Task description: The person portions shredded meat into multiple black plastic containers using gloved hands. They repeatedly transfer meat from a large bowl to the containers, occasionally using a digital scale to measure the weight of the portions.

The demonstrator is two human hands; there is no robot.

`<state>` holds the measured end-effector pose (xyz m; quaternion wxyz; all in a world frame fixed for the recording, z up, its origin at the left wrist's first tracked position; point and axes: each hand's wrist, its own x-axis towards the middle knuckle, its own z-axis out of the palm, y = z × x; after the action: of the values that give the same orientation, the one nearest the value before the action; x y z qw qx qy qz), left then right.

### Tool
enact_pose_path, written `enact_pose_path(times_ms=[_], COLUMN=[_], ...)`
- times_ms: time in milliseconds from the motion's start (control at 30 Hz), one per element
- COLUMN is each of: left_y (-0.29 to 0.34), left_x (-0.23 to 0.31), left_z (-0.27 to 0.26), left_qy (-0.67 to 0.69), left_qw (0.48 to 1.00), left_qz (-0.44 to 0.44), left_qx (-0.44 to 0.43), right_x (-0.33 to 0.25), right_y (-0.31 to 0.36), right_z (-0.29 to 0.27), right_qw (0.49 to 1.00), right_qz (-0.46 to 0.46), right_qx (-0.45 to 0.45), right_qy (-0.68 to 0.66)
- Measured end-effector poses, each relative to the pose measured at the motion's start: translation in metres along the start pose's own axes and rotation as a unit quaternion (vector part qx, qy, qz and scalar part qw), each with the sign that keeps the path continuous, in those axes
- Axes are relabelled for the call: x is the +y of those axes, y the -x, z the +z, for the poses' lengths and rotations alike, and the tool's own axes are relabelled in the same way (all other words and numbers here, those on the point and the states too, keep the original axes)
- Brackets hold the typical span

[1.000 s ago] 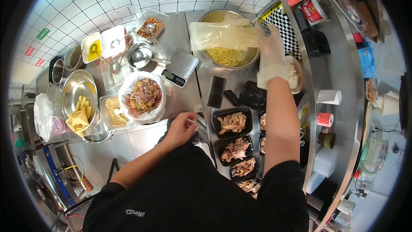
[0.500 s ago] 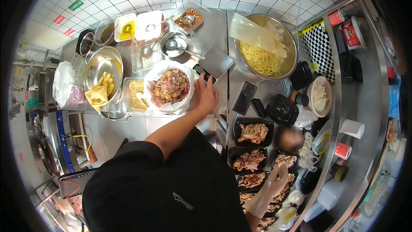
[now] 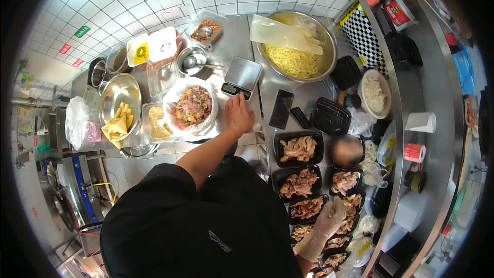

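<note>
My bare left hand [image 3: 239,114] reaches over the steel counter, its fingertips on the front panel of a kitchen scale [image 3: 243,74] and nothing in its grip. The scale's flat plate carries nothing. Left of that hand, a bowl lined with a white bag holds a heap of mixed meat pieces [image 3: 191,107]. My right hand [image 3: 328,222], in a clear glove, hovers above black trays of meat at the lower right. Its fingers are loosely bent and apart, with nothing visible between them. Several such trays stand in rows, among them a tray of pale meat [image 3: 298,148].
A big steel bowl [image 3: 333,54] of yellow noodles stands at the far right, a phone [image 3: 281,109] nearer. Ladles and open tubs crowd the back left, near a steel basin [image 3: 110,97] holding yellow gloves. A metal shelf [image 3: 437,139] runs along the right.
The view has shifted, so the counter things appear further left. My left fingers have drawn together at the scale's front panel. My gloved right hand stays over the trays.
</note>
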<state>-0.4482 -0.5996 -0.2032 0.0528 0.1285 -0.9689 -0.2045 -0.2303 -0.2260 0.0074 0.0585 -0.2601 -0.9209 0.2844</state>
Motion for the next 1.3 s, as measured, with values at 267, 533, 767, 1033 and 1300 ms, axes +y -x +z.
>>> enact_pose_path(times_ms=[267, 533, 767, 1033, 1300], left_y=[-0.004, 0.008, -0.052, -0.068, -0.09], left_x=[-0.006, 0.019, 0.059, 0.074, 0.062], left_z=[0.009, -0.008, 0.007, 0.011, 0.035], left_qy=[0.016, 0.079, 0.01, -0.091, 0.036], left_qw=[1.0, 0.982, 0.903, 0.882, 0.908], left_qz=[0.018, 0.16, 0.349, 0.34, 0.354], left_qx=[0.01, -0.053, -0.253, -0.312, -0.223], right_x=[0.013, 0.022, 0.019, -0.031, -0.113], right_y=[0.014, 0.024, 0.03, 0.018, 0.012], right_z=[0.003, 0.0, -0.006, 0.029, 0.208], right_qw=[0.999, 0.998, 0.997, 0.992, 0.956], right_qz=[-0.037, -0.057, -0.078, -0.054, -0.189], right_qx=[-0.02, 0.01, -0.001, -0.101, -0.2], right_qy=[-0.021, 0.007, 0.018, -0.056, 0.1])
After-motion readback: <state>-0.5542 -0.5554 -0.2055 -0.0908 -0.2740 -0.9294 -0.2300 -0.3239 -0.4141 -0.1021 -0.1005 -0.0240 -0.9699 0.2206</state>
